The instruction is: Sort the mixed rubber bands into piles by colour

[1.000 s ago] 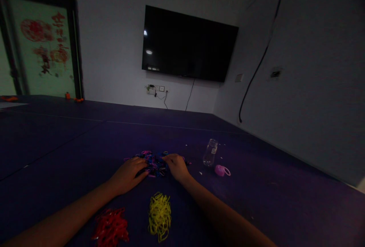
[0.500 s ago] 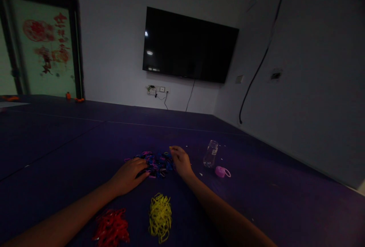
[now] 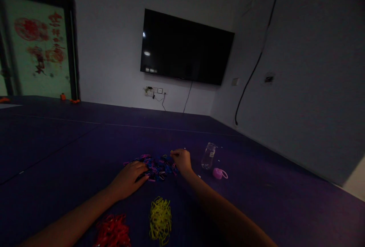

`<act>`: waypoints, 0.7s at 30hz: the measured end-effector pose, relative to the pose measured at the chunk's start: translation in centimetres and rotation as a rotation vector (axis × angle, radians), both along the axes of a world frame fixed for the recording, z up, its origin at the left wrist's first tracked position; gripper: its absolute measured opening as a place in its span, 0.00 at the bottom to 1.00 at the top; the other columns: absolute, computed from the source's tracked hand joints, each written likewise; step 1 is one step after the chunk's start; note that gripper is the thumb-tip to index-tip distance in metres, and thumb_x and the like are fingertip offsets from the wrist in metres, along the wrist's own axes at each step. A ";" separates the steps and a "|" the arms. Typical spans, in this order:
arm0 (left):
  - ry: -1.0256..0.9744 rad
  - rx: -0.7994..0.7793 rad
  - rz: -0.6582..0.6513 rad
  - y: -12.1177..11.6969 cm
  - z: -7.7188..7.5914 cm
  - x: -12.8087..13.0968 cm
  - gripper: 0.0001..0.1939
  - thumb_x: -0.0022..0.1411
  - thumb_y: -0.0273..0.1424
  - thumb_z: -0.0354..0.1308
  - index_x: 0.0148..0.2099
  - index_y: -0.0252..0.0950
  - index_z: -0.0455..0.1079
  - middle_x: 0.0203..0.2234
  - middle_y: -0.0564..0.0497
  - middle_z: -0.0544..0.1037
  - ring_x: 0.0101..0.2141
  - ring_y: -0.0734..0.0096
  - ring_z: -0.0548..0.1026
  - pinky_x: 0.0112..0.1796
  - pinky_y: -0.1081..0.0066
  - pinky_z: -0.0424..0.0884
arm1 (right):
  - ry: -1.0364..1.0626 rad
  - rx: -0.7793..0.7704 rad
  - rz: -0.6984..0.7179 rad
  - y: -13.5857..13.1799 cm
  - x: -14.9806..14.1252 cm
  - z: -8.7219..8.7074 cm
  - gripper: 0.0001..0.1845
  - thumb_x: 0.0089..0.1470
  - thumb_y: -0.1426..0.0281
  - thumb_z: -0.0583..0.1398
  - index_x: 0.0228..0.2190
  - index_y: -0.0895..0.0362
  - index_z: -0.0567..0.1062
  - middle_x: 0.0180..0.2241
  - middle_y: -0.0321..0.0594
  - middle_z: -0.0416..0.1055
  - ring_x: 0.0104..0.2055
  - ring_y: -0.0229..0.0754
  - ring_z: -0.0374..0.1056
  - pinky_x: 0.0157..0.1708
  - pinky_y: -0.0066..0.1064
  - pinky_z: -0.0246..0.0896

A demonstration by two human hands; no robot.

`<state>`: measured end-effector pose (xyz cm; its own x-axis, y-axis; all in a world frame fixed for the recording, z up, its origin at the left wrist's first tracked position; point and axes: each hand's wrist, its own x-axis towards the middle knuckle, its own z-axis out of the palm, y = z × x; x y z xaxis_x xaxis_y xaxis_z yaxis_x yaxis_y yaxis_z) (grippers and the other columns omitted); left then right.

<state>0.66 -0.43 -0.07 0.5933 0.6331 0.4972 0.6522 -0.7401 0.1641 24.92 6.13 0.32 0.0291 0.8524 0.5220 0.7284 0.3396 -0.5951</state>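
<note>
A loose pile of blue, pink and black rubber bands [image 3: 155, 168] lies on the dark purple tabletop. My left hand [image 3: 132, 174] rests at the pile's left side, fingers stretched out and touching the bands. At the right edge of the pile, my right hand [image 3: 181, 160] is closed in a pinch, with a small yellowish bit of what looks like a rubber band at its fingertips. Nearer to me are a heap of yellow rubber bands [image 3: 160, 220] between my forearms and a heap of red ones [image 3: 112, 232] beside my left forearm.
Right of my right hand stands a clear bottle [image 3: 208, 156], with its pink looped cap [image 3: 218, 173] lying in front of it. Small white scraps lie around them. Orange objects [image 3: 74, 101] sit at the far left edge. A television [image 3: 186, 47] hangs on the wall.
My right hand has lifted off the pile, moved slightly right and pinched a small yellowish piece. My left hand has stayed on the pile. The view has shifted slightly.
</note>
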 end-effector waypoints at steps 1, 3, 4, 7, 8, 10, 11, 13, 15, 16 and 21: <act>-0.003 0.000 0.001 0.0 0.0 0.1 0.12 0.65 0.36 0.49 0.43 0.38 0.71 0.40 0.46 0.76 0.42 0.60 0.72 0.43 0.61 0.67 | -0.063 -0.049 -0.002 0.6 -0.2 0.4 0.12 0.47 0.76 0.57 0.23 0.53 0.80 0.28 0.38 0.78 0.34 0.43 0.74 0.33 0.28 0.66; -0.003 -0.002 0.000 -0.1 0.1 0.2 0.12 0.65 0.36 0.48 0.43 0.38 0.71 0.40 0.46 0.75 0.42 0.60 0.72 0.43 0.61 0.68 | -0.097 -0.071 -0.005 1.8 -0.6 1.2 0.13 0.46 0.77 0.57 0.23 0.53 0.80 0.27 0.38 0.78 0.34 0.42 0.74 0.33 0.27 0.66; -0.001 -0.003 -0.002 -0.1 0.2 0.3 0.13 0.65 0.37 0.48 0.43 0.38 0.71 0.40 0.46 0.76 0.42 0.60 0.72 0.42 0.61 0.68 | -0.113 -0.083 -0.006 2.4 -0.8 1.5 0.13 0.44 0.78 0.57 0.22 0.53 0.80 0.27 0.38 0.78 0.34 0.42 0.74 0.32 0.26 0.66; 0.000 0.001 -0.004 -0.2 0.5 0.5 0.14 0.66 0.37 0.47 0.43 0.38 0.71 0.38 0.46 0.76 0.41 0.60 0.72 0.42 0.62 0.68 | -0.173 -0.135 0.006 3.8 -1.3 1.9 0.11 0.39 0.80 0.59 0.19 0.54 0.80 0.23 0.37 0.77 0.30 0.41 0.74 0.30 0.24 0.65; -0.012 0.005 0.004 -0.2 0.5 0.6 0.14 0.67 0.37 0.46 0.43 0.38 0.71 0.38 0.46 0.76 0.41 0.60 0.72 0.42 0.61 0.68 | -0.195 -0.155 0.011 4.2 -1.4 1.9 0.11 0.37 0.80 0.60 0.18 0.55 0.79 0.22 0.37 0.77 0.28 0.41 0.73 0.29 0.24 0.64; -0.064 0.015 0.031 -0.2 0.7 0.6 0.14 0.67 0.36 0.45 0.43 0.38 0.71 0.39 0.47 0.76 0.41 0.61 0.72 0.42 0.61 0.68 | -0.239 -0.194 0.023 4.8 -1.4 1.8 0.10 0.35 0.81 0.60 0.16 0.55 0.79 0.19 0.37 0.76 0.26 0.40 0.73 0.27 0.23 0.64; -0.100 0.018 0.044 -0.2 0.7 0.6 0.14 0.67 0.35 0.45 0.43 0.38 0.71 0.38 0.47 0.76 0.41 0.61 0.72 0.43 0.61 0.68 | -0.261 -0.211 0.031 5.0 -1.4 1.7 0.10 0.35 0.81 0.61 0.15 0.55 0.78 0.18 0.36 0.75 0.25 0.40 0.73 0.27 0.23 0.63; -0.180 0.023 0.074 -0.1 0.8 0.6 0.15 0.68 0.35 0.43 0.41 0.38 0.72 0.38 0.47 0.77 0.41 0.62 0.73 0.43 0.61 0.68 | -0.304 -0.240 0.052 5.2 -1.5 1.7 0.10 0.33 0.81 0.61 0.15 0.55 0.78 0.18 0.36 0.75 0.25 0.40 0.73 0.27 0.23 0.63; -0.253 0.030 0.117 0.0 0.8 0.5 0.17 0.68 0.35 0.42 0.39 0.37 0.72 0.37 0.47 0.77 0.40 0.62 0.73 0.43 0.61 0.68 | -0.347 -0.260 0.076 5.3 -1.6 1.6 0.10 0.33 0.82 0.61 0.16 0.55 0.78 0.20 0.36 0.76 0.27 0.39 0.73 0.27 0.22 0.62; -0.283 0.035 0.139 0.0 0.8 0.4 0.17 0.68 0.35 0.42 0.39 0.37 0.72 0.36 0.47 0.77 0.40 0.62 0.73 0.43 0.61 0.68 | -0.367 -0.267 0.089 5.3 -1.6 1.6 0.11 0.33 0.82 0.61 0.16 0.54 0.79 0.20 0.35 0.76 0.27 0.39 0.73 0.27 0.21 0.62; -0.347 0.041 0.179 0.3 0.8 0.2 0.18 0.67 0.35 0.42 0.37 0.36 0.72 0.36 0.46 0.78 0.39 0.61 0.74 0.43 0.60 0.69 | -0.443 -0.282 0.152 5.0 -2.0 1.6 0.13 0.36 0.83 0.58 0.19 0.55 0.79 0.27 0.37 0.78 0.33 0.39 0.73 0.32 0.21 0.61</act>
